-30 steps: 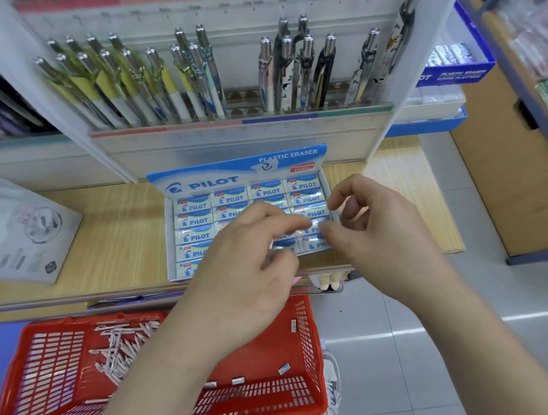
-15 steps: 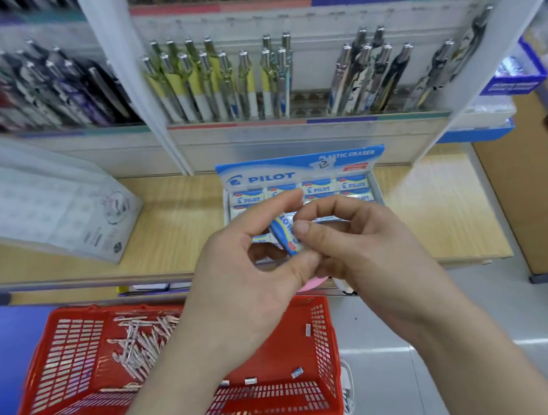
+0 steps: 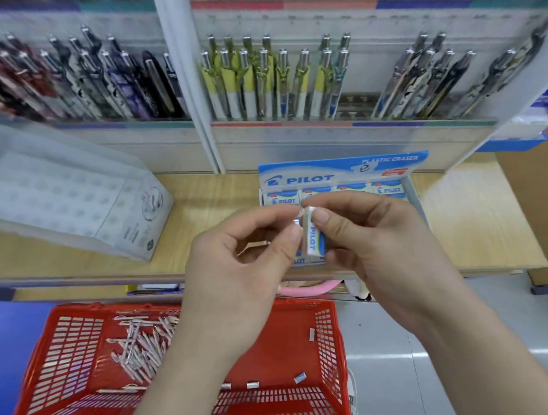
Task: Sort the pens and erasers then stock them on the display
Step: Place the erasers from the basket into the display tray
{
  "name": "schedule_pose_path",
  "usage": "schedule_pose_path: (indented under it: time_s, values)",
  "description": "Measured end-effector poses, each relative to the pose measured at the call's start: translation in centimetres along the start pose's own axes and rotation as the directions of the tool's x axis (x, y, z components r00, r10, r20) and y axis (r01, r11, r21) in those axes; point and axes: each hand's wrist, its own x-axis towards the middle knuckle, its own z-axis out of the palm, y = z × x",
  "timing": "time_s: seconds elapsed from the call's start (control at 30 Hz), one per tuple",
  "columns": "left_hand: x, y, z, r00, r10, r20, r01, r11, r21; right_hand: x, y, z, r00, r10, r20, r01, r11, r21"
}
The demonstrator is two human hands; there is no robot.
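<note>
The left hand (image 3: 237, 270) and right hand (image 3: 376, 250) pinch one eraser (image 3: 312, 234) above the box (image 3: 343, 170); a slack fingertip grip could drop it into the basket (image 3: 330, 345) below.

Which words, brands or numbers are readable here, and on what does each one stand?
"PILOT": header card of the eraser box.
"PLASTIC ERASER": same header card.
"PILOT": held eraser.
"PILOT": erasers in the box.
The red label on the card and the print on the clear packet: too blurred.
</note>
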Motion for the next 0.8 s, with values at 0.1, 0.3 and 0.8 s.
schedule_pose_path:
  time_s: [0.1,0.3,0.8]
  values:
    - [1.1,-0.1,-1.1,0.982,0.006,0.188,-0.017,0.998,0.053,0.5,-0.6,0.2,0.995,-0.008,0.104,0.012,0.999,-0.036]
    - [3.2,0.4,-2.3,0.975,-0.009,0.223,0.002,0.999,0.033,1.5,-1.2,0.1,0.991,0.034,0.126,-0.025,0.997,-0.075]
    - [5.7,-3.8,-0.5,0.951,0.255,-0.177,-0.119,0.827,0.55,3.1,1.3,0.6,0.919,-0.394,0.012,0.222,0.493,-0.841]
